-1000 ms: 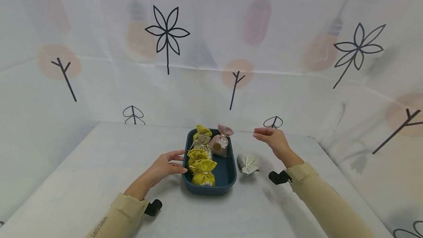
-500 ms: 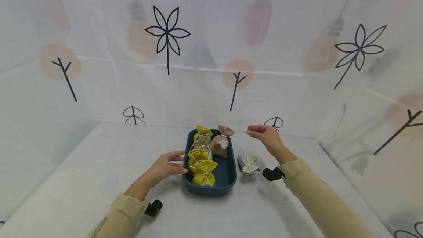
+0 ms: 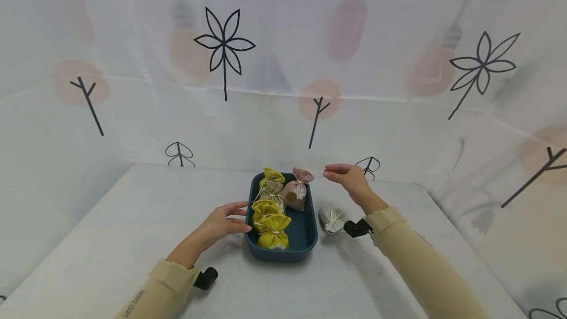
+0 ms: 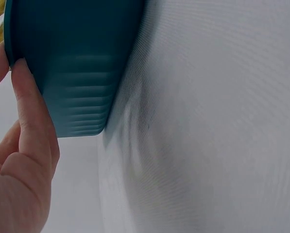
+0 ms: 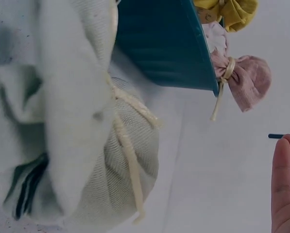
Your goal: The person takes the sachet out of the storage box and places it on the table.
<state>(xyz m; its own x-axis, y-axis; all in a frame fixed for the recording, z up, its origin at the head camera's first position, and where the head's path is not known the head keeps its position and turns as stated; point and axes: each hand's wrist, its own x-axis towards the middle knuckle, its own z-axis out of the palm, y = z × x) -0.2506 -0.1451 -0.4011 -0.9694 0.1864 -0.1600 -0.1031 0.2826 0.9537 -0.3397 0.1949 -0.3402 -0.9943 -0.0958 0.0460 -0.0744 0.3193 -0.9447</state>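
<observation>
My left hand (image 3: 217, 223) touches the left rim of a dark teal plastic bin (image 3: 305, 230), fingers spread along it. In the left wrist view its fingertips meet the edge of the bin (image 4: 81, 43). Inside the bin stand several yellow drawstring pouches (image 3: 272, 240), a beige pouch (image 3: 271, 191) and a pink pouch (image 3: 296, 193). A pale grey pouch (image 3: 332, 218) lies on the table just right of the bin. My right hand (image 3: 352, 178) hovers beyond it, fingers fairly straight and close together, nothing visible in them. The grey pouch (image 5: 130, 160) looms near the right wrist camera.
A white-covered table (image 3: 146, 220) bears the bin. A printed cloth backdrop (image 3: 266, 127) with flower and twig outlines rises behind it and along both sides. Black camera mounts (image 3: 205, 278) sit at both wrists.
My right hand has drifted left, toward the bin's far right corner. The left hand, the bin and the pouches have stayed in place.
</observation>
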